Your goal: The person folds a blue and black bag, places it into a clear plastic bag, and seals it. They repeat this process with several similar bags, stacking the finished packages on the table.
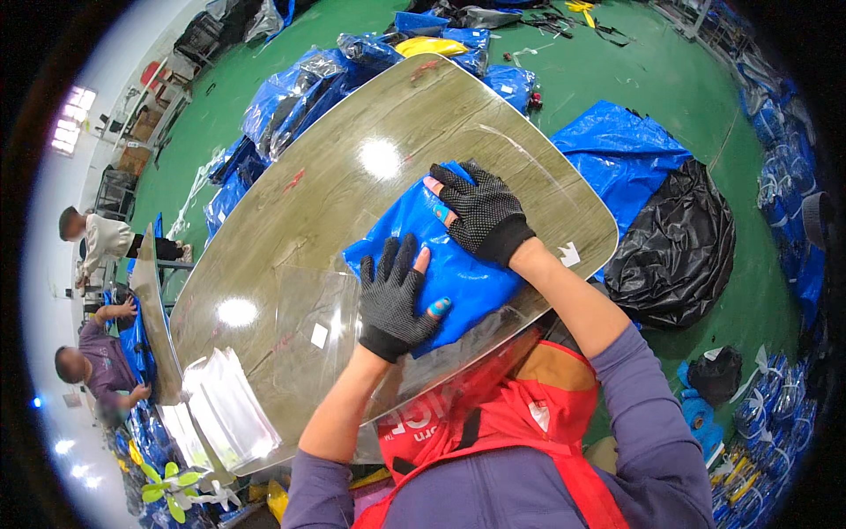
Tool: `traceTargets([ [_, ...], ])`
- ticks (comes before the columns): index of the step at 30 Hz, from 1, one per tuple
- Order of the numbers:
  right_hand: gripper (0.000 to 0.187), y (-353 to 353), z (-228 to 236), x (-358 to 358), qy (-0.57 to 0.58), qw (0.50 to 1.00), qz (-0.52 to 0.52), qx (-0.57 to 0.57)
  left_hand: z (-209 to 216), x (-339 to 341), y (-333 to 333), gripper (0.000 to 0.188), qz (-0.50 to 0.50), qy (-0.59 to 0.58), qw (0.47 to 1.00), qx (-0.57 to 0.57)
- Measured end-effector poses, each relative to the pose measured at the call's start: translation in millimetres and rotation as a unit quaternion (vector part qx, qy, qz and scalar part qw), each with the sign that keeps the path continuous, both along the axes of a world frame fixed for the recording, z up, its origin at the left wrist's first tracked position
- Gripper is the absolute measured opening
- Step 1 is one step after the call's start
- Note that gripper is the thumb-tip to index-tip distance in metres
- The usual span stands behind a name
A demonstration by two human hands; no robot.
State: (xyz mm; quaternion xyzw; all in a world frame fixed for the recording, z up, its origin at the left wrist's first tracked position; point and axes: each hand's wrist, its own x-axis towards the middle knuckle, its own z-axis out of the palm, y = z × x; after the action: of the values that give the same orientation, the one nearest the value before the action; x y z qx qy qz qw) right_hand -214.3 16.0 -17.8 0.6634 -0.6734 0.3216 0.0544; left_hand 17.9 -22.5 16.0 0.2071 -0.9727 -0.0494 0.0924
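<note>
A folded blue plastic sheet [471,286] lies on the wood-patterned table [256,273] in front of me. My left hand [388,300], in a black dotted glove with bare thumb and fingertip, rests on the sheet's left part with its fingers spread. Over the sheet's upper right corner lies my right hand [483,212], gloved the same way, its fingers stretched to the left. Blue wrappings show on bare digits of both hands. Left of the sheet, a clear plastic bag [300,304] with a white label lies flat, partly under my left wrist.
A stack of white plastic bags [225,410] sits at the table's lower left. Blue bundles [308,93] lie beyond the table, and a black plastic heap [674,256] lies to its right. Two people [110,357] are at the far left. Packed blue bundles [767,406] line the right.
</note>
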Motion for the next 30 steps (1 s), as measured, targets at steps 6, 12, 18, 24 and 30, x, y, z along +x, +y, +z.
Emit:
traceTargets([
  [6,0.046,6.3,30.4,-0.4,0.083,0.996,-0.016,-0.035,27.3,-34.4,-46.9,0.064,0.108,0.05,0.993,-0.003],
  [12,0.069,96.7,37.8,-4.4,0.015,0.976,0.219,-0.01,23.1,-62.8,-75.1,0.085,0.189,-0.117,0.951,0.213],
  [18,0.109,129.6,31.7,-12.7,0.061,0.981,0.165,0.082,24.5,-80.7,-102.3,0.08,0.196,-0.148,0.894,0.376],
  [24,0.111,122.4,27.5,-38.4,0.045,0.986,0.16,-0.009,26.1,-85.4,-114.5,0.052,0.171,-0.145,0.832,0.507],
  [30,0.067,118.5,7.1,-62.1,-0.168,0.97,0.031,-0.173,28.8,-70.0,-96.9,0.064,0.121,0.222,0.762,0.596],
])
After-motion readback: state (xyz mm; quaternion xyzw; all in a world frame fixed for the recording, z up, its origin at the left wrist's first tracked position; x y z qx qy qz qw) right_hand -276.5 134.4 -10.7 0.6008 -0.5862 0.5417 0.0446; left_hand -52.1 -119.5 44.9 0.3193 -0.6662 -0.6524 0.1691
